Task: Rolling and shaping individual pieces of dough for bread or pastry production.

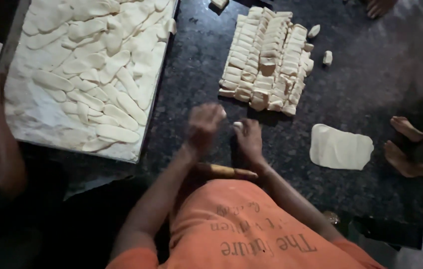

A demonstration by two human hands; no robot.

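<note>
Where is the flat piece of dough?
The flat dough lies on the dark counter, right of the hands, below the stacked dough pieces.

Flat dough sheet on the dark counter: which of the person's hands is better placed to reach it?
Right, probably. The right hand lies nearer the flat dough sheet, with only bare counter between; the left hand, blurred, sits farther off, toward the tray. A small dough piece lies by the right hand.

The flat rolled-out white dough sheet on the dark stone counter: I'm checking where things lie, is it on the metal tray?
No, the flat white dough sheet lies on the dark stone counter, apart from the metal tray.
</note>
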